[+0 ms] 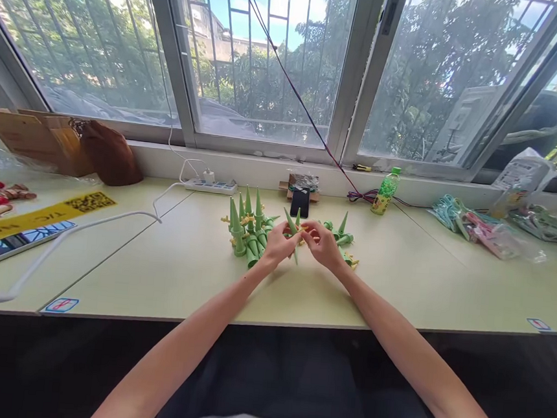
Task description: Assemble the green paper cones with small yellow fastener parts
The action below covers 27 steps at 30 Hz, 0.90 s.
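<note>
- From my remote seat, I see the left hand (pixel 281 244) pinching a green cone (pixel 290 222) above the table (pixel 179 285), apparently steadying it.
- The right hand (pixel 323 243) pinches a small yellow piece (pixel 302 230) beside it.
- Standing cones (pixel 258 212) sit nearby, probably for easy reach.

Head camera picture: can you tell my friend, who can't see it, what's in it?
Two bare hands meet over a pale table, the left holding a green spike, fingertips together near a small yellow piece. More green cones and yellow bits are on both sides. Behind are a phone, a green-capped bottle and barred windows with trees outside.
</note>
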### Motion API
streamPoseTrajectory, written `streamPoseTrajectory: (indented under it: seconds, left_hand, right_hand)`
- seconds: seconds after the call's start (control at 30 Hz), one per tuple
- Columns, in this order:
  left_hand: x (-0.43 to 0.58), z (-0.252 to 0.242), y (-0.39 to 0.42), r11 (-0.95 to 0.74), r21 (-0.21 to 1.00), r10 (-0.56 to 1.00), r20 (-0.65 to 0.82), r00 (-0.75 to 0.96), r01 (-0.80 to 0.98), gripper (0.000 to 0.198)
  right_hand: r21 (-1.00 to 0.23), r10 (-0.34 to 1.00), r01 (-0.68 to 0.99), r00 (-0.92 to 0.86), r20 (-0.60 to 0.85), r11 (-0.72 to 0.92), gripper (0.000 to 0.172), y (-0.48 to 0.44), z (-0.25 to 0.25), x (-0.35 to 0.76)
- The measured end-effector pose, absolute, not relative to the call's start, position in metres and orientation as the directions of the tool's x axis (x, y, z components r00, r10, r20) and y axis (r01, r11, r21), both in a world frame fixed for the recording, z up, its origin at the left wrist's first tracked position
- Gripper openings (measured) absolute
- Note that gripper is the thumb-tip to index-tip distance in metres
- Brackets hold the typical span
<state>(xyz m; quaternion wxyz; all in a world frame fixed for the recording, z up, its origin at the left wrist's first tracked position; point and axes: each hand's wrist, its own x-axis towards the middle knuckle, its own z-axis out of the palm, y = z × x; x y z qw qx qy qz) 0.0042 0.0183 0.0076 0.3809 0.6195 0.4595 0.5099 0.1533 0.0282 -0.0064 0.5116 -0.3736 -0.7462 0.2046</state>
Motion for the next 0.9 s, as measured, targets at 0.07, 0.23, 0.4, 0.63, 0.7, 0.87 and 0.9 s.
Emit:
streamPoseTrajectory:
  seconds: [0.07, 0.23, 0.4, 0.63, 0.7, 0.87, 0.9]
  left_hand:
    - [0.0041, 0.0083, 0.0178, -0.288, 0.940, 0.958, 0.280, 0.066, 0.184, 0.021]
    - [0.0030, 0.0085, 0.0180, -0.358, 0.890, 0.933, 0.356, 0.060, 0.283, 0.019]
    - [0.0027, 0.0068, 0.0183, -0.458, 0.796, 0.882, 0.464, 0.088, 0.395, 0.013]
    - [0.0037, 0.0055, 0.0160, -0.504, 0.733, 0.854, 0.503, 0.135, 0.457, 0.012]
    - [0.0038, 0.0058, 0.0149, -0.520, 0.717, 0.845, 0.513, 0.154, 0.465, 0.013]
    - [0.0042, 0.0058, 0.0134, -0.543, 0.673, 0.827, 0.530, 0.185, 0.502, 0.022]
    - [0.0044, 0.0056, 0.0135, -0.548, 0.665, 0.823, 0.536, 0.187, 0.507, 0.023]
  right_hand:
    - [-0.692, 0.767, 0.337, -0.200, 0.610, 0.638, 0.027, 0.0289, -0.0069, 0.1536]
    - [-0.696, 0.771, 0.337, -0.204, 0.604, 0.634, 0.026, 0.0301, -0.0080, 0.1545]
    - [-0.702, 0.786, 0.364, -0.188, 0.588, 0.612, 0.026, 0.0318, -0.0096, 0.1558]
    - [-0.705, 0.806, 0.409, -0.159, 0.571, 0.580, 0.031, 0.0288, -0.0060, 0.1554]
    - [-0.700, 0.803, 0.415, -0.153, 0.576, 0.581, 0.033, 0.0281, -0.0050, 0.1554]
    - [-0.673, 0.797, 0.465, -0.132, 0.589, 0.575, 0.037, 0.0277, -0.0035, 0.1559]
    - [-0.669, 0.798, 0.476, -0.130, 0.589, 0.571, 0.039, 0.0277, -0.0033, 0.1559]
